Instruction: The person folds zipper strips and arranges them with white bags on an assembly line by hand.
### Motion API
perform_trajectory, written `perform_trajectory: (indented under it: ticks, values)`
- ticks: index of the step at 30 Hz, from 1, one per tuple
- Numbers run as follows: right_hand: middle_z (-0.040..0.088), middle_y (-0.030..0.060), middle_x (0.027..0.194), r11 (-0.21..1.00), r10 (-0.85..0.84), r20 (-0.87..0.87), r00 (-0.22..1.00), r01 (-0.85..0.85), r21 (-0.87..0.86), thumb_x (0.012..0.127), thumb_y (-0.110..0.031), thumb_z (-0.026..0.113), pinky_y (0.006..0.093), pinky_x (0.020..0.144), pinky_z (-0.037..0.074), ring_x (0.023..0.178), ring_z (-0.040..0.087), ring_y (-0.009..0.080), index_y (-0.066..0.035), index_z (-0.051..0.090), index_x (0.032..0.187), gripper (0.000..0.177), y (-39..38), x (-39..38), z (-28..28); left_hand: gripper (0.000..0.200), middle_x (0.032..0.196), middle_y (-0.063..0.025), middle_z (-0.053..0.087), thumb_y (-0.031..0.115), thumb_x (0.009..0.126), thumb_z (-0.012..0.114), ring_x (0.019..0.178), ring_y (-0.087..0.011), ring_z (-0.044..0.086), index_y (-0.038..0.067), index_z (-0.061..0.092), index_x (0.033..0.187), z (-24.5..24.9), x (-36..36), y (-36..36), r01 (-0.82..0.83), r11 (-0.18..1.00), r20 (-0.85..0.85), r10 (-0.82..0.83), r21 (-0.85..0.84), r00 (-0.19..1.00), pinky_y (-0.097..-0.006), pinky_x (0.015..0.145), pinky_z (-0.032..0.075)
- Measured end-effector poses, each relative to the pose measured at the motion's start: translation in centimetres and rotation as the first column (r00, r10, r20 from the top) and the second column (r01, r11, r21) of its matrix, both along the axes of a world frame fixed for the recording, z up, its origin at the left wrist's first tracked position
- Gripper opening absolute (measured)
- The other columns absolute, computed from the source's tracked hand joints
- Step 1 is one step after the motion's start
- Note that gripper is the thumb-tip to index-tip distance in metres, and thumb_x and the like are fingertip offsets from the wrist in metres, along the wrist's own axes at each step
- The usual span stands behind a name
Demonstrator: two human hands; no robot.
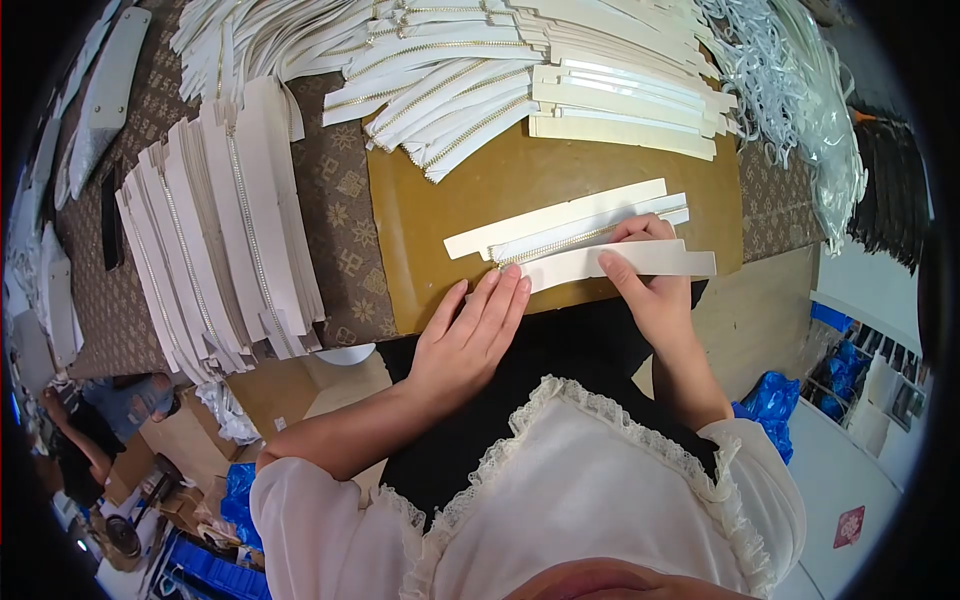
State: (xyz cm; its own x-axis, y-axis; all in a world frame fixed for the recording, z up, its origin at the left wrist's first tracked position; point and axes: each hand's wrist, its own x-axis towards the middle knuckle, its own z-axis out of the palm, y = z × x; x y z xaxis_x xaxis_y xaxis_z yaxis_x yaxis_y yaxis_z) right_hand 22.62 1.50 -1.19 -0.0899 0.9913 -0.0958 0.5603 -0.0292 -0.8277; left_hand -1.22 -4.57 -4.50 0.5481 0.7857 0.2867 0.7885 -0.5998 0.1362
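Observation:
On the tan mat (420,200) lies a white zipper (560,240) with gold teeth, set against a cream strip (560,215) along its far side. A second cream strip (580,266) lies along the zipper's near side. My left hand (470,330) rests with fingers stretched flat on that near strip's left end, by the zipper end. My right hand (652,285) pinches the near strip toward its right end, thumb on top and fingers curled over the far side by the zipper. Part of the zipper is hidden under those fingers.
Loose white zippers (450,90) and stacked cream strips (620,110) lie at the mat's back. Left, on the patterned cloth (345,220), are piles of strips with zippers attached (225,210). White cords (770,70) hang at back right. Another person (85,440) is at lower left.

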Motion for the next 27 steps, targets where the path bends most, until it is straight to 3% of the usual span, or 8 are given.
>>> perform_trajectory:
  ticks: [3, 10, 23, 26, 27]
  values:
    - [0.055, 0.0024, 0.093, 1.0, -0.001, -0.003, 1.0, 0.001, -0.019, 0.084, -0.012, 0.071, 0.0245, 0.076, 0.041, 0.085, 0.052, 0.011, -0.002, 0.059, 0.095, 0.02, 0.1, -0.03, 0.28, 0.039, 0.135, -0.008, 0.053, 0.009, 0.089, 0.049, 0.12, -0.0199, 0.052, 0.004, 0.058, 0.126, -0.03, 0.36, 0.34, -0.015, 0.998, -0.041, 0.017, 0.057, 0.999, -0.0369, 0.101, 0.041]
    - [0.056, 0.005, 0.092, 0.969, 0.111, 0.259, 0.959, -0.162, 0.185, 0.078, -0.014, 0.075, 0.0316, 0.078, 0.042, 0.09, 0.051, 0.0194, -0.001, 0.064, 0.077, 0.017, 0.44, 0.71, 0.24, 0.041, 0.126, -0.0077, 0.056, 0.009, 0.086, 0.051, 0.109, -0.0194, 0.055, 0.004, 0.06, 0.126, 0.25, 0.96, 0.73, -0.041, 0.996, -0.061, 0.046, 0.08, 0.997, -0.0393, 0.093, 0.044]
    - [0.055, 0.0064, 0.087, 0.973, 0.002, 0.326, 0.945, -0.077, 0.217, 0.07, -0.015, 0.078, 0.0359, 0.072, 0.042, 0.084, 0.05, 0.0243, 0.001, 0.063, 0.073, 0.022, 0.34, 0.17, -0.16, 0.045, 0.124, -0.0071, 0.055, 0.011, 0.082, 0.057, 0.109, -0.0205, 0.054, 0.004, 0.059, 0.127, 0.22, 0.96, 0.75, -0.045, 0.998, -0.031, 0.046, 0.04, 0.998, -0.0408, 0.093, 0.043]
    - [0.053, 0.0028, 0.088, 0.984, 0.006, 0.308, 0.951, -0.061, 0.168, 0.072, -0.017, 0.078, 0.0395, 0.089, 0.034, 0.088, 0.049, 0.0242, -0.005, 0.057, 0.077, 0.025, 0.3, 0.13, -0.17, 0.047, 0.123, -0.0069, 0.053, 0.012, 0.081, 0.059, 0.109, -0.0207, 0.052, 0.005, 0.058, 0.128, 0.16, 0.94, 1.0, -0.032, 0.998, -0.017, 0.033, 0.051, 0.999, -0.0412, 0.093, 0.042]
    - [0.053, 0.0028, 0.088, 0.984, 0.004, 0.308, 0.951, -0.059, 0.17, 0.072, -0.017, 0.078, 0.0395, 0.089, 0.034, 0.088, 0.049, 0.0242, -0.005, 0.057, 0.077, 0.025, 0.32, 0.12, -0.19, 0.047, 0.123, -0.0069, 0.053, 0.012, 0.081, 0.059, 0.109, -0.0207, 0.052, 0.005, 0.058, 0.128, 0.25, 0.97, 1.06, -0.031, 0.998, -0.017, 0.032, 0.052, 0.999, -0.0412, 0.093, 0.042]
